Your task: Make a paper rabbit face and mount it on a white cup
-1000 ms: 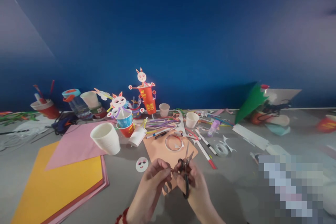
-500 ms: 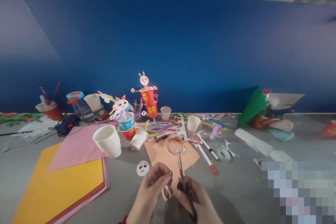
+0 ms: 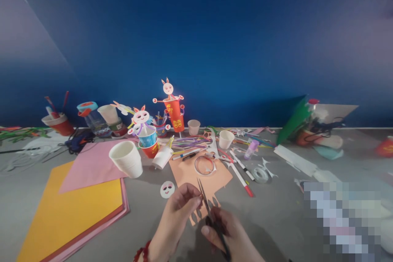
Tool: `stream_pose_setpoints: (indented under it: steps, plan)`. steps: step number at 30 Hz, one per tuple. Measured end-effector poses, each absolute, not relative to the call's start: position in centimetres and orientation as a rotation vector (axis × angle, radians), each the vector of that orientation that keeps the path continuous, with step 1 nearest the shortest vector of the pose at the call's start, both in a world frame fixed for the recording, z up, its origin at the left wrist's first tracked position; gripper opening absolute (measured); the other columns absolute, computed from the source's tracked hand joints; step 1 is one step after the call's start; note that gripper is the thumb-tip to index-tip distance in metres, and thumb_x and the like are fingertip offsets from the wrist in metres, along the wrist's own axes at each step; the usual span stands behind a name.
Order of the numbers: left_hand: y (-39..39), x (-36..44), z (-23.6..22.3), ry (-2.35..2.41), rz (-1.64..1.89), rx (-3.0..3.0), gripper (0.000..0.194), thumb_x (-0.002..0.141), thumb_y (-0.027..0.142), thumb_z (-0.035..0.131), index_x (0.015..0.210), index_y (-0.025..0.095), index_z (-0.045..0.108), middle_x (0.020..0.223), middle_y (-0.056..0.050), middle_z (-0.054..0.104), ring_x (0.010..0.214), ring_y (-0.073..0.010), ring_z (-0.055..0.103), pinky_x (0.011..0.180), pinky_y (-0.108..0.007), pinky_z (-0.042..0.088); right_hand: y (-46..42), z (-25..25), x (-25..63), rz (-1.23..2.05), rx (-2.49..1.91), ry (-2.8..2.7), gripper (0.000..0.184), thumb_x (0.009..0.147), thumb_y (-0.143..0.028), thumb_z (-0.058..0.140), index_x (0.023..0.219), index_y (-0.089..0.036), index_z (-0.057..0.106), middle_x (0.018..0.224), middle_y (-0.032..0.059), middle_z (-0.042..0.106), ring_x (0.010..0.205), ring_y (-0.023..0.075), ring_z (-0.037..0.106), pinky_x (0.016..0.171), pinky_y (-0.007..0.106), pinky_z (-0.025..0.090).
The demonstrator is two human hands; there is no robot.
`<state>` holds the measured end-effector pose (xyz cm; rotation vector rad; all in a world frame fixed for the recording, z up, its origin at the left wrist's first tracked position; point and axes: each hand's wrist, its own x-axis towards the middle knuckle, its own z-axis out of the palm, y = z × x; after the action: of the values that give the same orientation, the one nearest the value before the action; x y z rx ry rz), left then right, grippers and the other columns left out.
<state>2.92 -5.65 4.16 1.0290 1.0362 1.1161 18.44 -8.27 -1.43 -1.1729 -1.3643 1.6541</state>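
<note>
My right hand (image 3: 225,229) grips a pair of dark-handled scissors (image 3: 207,204), whose blades point up and away, slightly apart. Thumb and fingertips of my left hand (image 3: 184,206) are pinched together just left of the blades; the tiny piece between them is too small to make out. Below both hands lies a sheet of peach-orange paper (image 3: 219,180) with several leaf-shaped holes in its near part. A round white paper face (image 3: 167,189) with dark eyes rests on the table, left of my left hand.
A white cup (image 3: 126,159) stands left, beside pink paper (image 3: 92,163) and yellow paper (image 3: 82,208). Behind are rabbit figures on a red cup (image 3: 174,114) and a blue cup (image 3: 147,136). Pens, pipe cleaners, a tape roll (image 3: 260,175) and a glue stick (image 3: 251,149) lie right.
The scissors have moved left and tilted, bringing the blades beside my left fingertips. The view has shifted slightly downward.
</note>
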Motion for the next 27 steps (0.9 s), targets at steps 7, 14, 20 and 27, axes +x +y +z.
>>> stream_pose_setpoints:
  steps: [7, 14, 20, 27]
  plan:
    - [-5.4, 3.1, 3.9, 1.017, 1.1, 1.007, 0.016, 0.071, 0.03, 0.074, 0.071, 0.017, 0.065, 0.066, 0.001, 0.059, 0.066, -0.0133, 0.053, 0.065, -0.022, 0.04, -8.3, -2.1, 18.6, 1.562, -1.268, -1.414, 0.061, 0.067, -0.078, 0.065, 0.07, -0.021, 0.043, 0.06, -0.0068, 0.04, 0.051, 0.0082, 0.04, 0.048, 0.022, 0.032]
    - [-5.4, 3.1, 3.6, 1.012, 1.104, 0.992, 0.018, 0.07, 0.031, 0.077, 0.072, 0.018, 0.065, 0.066, 0.001, 0.059, 0.065, -0.0135, 0.053, 0.063, -0.023, 0.04, -8.3, -2.9, 18.6, 1.589, -1.26, -1.363, 0.06, 0.067, -0.077, 0.065, 0.071, -0.022, 0.041, 0.059, -0.0079, 0.038, 0.046, 0.0076, 0.039, 0.044, 0.022, 0.036]
    - [-5.2, 3.1, 3.1, 0.963, 1.097, 0.948, 0.019, 0.07, 0.031, 0.078, 0.072, 0.017, 0.065, 0.067, 0.001, 0.06, 0.065, -0.0133, 0.053, 0.064, -0.023, 0.041, -8.3, -2.8, 18.7, 1.608, -1.215, -1.379, 0.063, 0.066, -0.081, 0.064, 0.072, -0.022, 0.042, 0.059, -0.0088, 0.037, 0.043, 0.0058, 0.037, 0.041, 0.02, 0.033]
    - [-5.1, 2.9, 3.3, 0.992, 1.07, 0.942, 0.019, 0.069, 0.031, 0.079, 0.073, 0.017, 0.066, 0.067, 0.001, 0.06, 0.066, -0.0128, 0.053, 0.065, -0.022, 0.04, -8.3, -3.1, 18.7, 1.616, -1.239, -1.346, 0.067, 0.063, -0.086, 0.061, 0.071, -0.022, 0.04, 0.052, -0.0103, 0.037, 0.038, 0.0054, 0.036, 0.039, 0.02, 0.028]
